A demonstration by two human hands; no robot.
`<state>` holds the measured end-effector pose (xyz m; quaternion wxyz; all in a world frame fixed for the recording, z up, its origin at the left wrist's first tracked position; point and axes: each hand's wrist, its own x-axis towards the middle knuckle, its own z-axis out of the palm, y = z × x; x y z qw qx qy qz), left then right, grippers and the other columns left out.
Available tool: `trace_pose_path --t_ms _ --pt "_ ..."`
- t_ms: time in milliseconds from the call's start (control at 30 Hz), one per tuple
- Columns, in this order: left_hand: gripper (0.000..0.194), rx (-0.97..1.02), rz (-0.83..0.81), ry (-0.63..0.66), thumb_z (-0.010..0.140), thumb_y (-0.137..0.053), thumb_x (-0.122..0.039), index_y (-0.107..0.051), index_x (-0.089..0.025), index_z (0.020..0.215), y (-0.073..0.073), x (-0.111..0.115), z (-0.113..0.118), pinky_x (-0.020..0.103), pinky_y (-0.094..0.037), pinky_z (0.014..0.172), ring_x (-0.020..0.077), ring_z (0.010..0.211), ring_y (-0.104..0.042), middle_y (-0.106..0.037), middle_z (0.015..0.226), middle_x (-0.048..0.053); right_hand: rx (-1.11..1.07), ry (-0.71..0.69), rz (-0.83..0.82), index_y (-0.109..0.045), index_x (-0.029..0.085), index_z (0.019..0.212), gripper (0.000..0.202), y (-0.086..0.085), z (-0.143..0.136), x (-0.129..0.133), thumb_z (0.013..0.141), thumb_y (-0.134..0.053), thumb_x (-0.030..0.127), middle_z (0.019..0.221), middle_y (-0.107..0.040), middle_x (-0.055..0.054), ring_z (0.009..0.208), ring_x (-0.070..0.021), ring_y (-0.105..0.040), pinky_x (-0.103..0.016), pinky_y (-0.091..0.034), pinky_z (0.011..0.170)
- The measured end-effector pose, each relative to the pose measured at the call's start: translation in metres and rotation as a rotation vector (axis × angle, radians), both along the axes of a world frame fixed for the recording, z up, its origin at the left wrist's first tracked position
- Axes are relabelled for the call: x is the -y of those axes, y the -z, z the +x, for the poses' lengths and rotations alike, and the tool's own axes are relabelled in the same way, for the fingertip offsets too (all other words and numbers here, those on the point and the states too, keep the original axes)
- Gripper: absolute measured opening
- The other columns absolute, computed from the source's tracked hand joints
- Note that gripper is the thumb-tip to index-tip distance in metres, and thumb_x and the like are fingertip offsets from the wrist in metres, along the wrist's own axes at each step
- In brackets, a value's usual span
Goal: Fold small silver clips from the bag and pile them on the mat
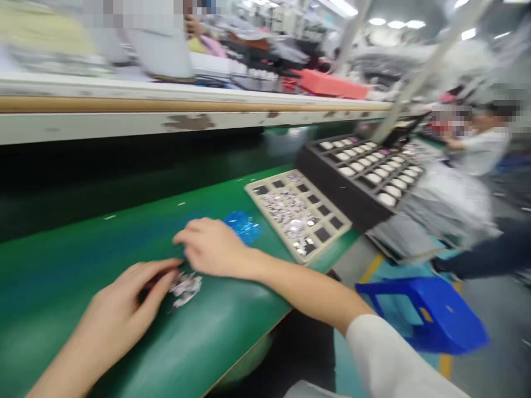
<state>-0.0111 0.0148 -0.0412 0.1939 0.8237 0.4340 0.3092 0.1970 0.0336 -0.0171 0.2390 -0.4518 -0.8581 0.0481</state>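
Note:
A small heap of shiny silvery pieces (185, 288) lies on the green tabletop (166, 342). At its left edge is my left hand (120, 304), thumb and fingers curled together; whatever they hold is too small and blurred to name. My right hand (213, 247) is just above the heap, its fingers bent and pointing left, near the left fingertips; its grasp is hidden. Right behind that hand sits a pile of blue translucent pieces (243, 227). Farther right, a beige tray (254, 198) with dark square compartments carries many more silvery pieces.
A black compartment box (332, 185) with white rounded items stands beyond the tray. A cluttered white shelf (124, 124) runs above the table's back. On the floor at right is a blue plastic stool (448, 315). A person in white (487, 146) works at the far right.

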Motion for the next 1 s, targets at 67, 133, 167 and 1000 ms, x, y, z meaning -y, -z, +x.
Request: trace_pose_path --t_ms 67,133,167,1000 --pt "0.029 0.015 -0.146 -0.044 0.101 -0.053 -0.046 -0.072 -0.032 0.118 -0.015 0.017 -0.010 0.034 -0.057 0.084 0.0234 0.095 -0.074 -0.078 0.110 0.002 -0.186 -0.027 -0.047 -0.071 0.019 0.109 0.030 -0.001 0.002 -0.001 0.093 -0.049 0.005 0.109 -0.072 -0.007 0.107 -0.0219 -0.065 -0.034 -0.051 0.095" --pt "0.030 0.114 -0.233 -0.093 0.103 -0.051 -0.042 -0.073 -0.027 0.117 -0.023 0.019 -0.009 0.037 -0.057 0.091 0.0232 0.094 -0.074 -0.079 0.105 0.003 -0.350 -0.061 -0.113 -0.070 0.020 0.110 0.034 -0.002 0.004 -0.005 0.094 -0.046 0.002 0.107 -0.072 -0.006 0.101 -0.0192 -0.067 -0.032 -0.052 0.092" --pt "0.029 0.182 -0.261 -0.124 0.103 -0.051 -0.041 -0.073 -0.025 0.115 -0.026 0.016 -0.007 0.037 -0.058 0.090 0.0227 0.092 -0.074 -0.079 0.102 0.004 -0.401 -0.063 -0.139 -0.071 0.020 0.109 0.035 -0.002 0.005 -0.006 0.095 -0.045 0.002 0.105 -0.072 -0.005 0.096 -0.0184 -0.069 -0.031 -0.052 0.089" --pt "0.013 0.197 -0.235 -0.141 0.089 -0.066 -0.025 -0.076 -0.021 0.098 -0.030 0.009 -0.011 0.036 -0.055 0.080 0.0197 0.084 -0.067 -0.073 0.097 0.005 -0.129 -0.259 -0.220 -0.074 0.018 0.107 0.014 -0.004 -0.004 0.005 0.097 -0.064 0.015 0.099 -0.067 -0.007 0.098 -0.0234 -0.058 -0.038 -0.049 0.088"
